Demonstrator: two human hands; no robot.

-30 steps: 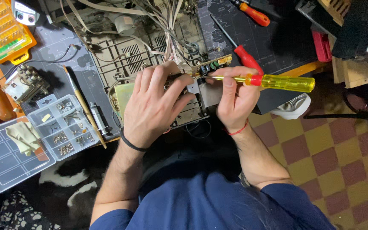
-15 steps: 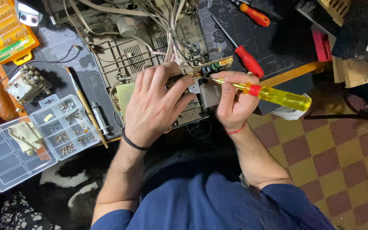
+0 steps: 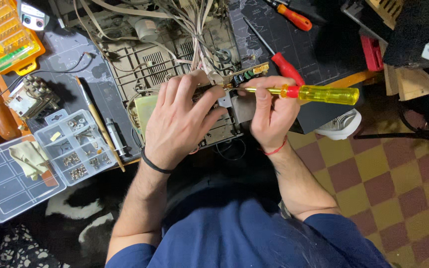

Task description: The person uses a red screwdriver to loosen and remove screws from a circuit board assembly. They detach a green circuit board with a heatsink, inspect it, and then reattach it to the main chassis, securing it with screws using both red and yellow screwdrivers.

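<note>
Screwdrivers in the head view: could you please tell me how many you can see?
3. A yellow-handled screwdriver is in the right hand; a red-handled one lies just behind that hand; an orange-handled one lies at the top edge. Others may be hidden.

Lighting's decent and pretty even from overhead, so the hands and the open chassis (image 3: 175,64) are bright and sharp. The yellow screwdriver handle (image 3: 323,94) glows a bit, with small glare spots. Corners fall off dark, especially top right and under the bench. Slight wide-angle stretch at the edges, no real motion blur.
</note>
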